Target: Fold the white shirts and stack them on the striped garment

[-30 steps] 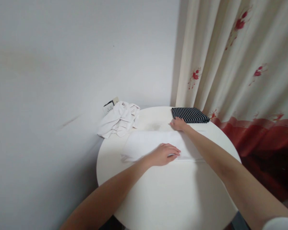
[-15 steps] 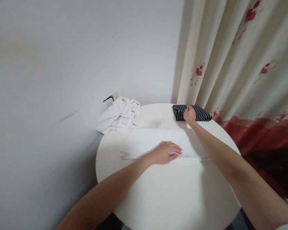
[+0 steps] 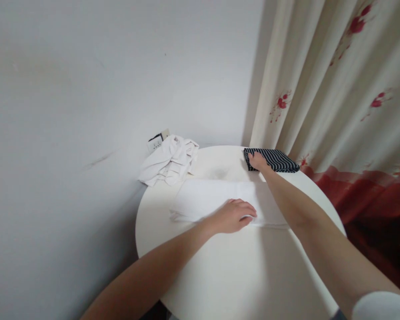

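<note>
A folded white cloth point(image 3: 216, 193) lies across the middle of a round white table. My left hand point(image 3: 235, 215) rests on its near edge, palm down, fingers stretched and thumb a little apart from them. Farther back on the right is a folded black-and-white striped cloth point(image 3: 278, 160). My right hand point(image 3: 258, 161) lies on the left end of that cloth, its fingers pointing left and partly spread. The right forearm passes over the right end of the white cloth and hides part of it.
A crumpled white cloth point(image 3: 170, 162) sits at the table's back left edge, against the wall point(image 3: 103, 89) below a socket point(image 3: 155, 143). A cream curtain point(image 3: 306, 89) with red flowers hangs behind the right side of the table point(image 3: 233, 275).
My right hand has slid left over the striped cloth, and its fingers have loosened from a fist-like shape. My left hand stays on the white cloth. The view has shifted slightly.
</note>
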`<state>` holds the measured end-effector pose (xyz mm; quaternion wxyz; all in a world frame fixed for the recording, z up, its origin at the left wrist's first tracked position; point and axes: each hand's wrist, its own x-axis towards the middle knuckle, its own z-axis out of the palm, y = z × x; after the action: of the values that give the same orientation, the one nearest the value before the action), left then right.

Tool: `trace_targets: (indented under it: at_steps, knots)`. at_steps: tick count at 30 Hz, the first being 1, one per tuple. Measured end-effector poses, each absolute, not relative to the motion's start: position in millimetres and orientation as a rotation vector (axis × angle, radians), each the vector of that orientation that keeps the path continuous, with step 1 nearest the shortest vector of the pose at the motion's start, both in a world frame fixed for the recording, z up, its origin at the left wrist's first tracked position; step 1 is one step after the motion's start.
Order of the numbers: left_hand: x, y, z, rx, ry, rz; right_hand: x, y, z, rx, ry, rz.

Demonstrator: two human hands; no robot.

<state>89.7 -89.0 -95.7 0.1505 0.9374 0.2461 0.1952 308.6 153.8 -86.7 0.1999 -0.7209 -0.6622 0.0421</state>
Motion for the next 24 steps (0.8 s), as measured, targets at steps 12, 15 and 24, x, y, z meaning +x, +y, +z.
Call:
trace_targets:
  at_steps: [12,15,24]
  knots:
    - [93,-83,-90,2.66,0.709,0.569,266,148,-115,-2.006,-2.111,0.038]
    - [93,-83,-91,2.658,0.712,0.569,265,146,-114,-2.009,-2.085,-0.007]
    - [94,-85,-93,2.657,0.722,0.583,263,125,-95,-1.878,-2.076,-0.059]
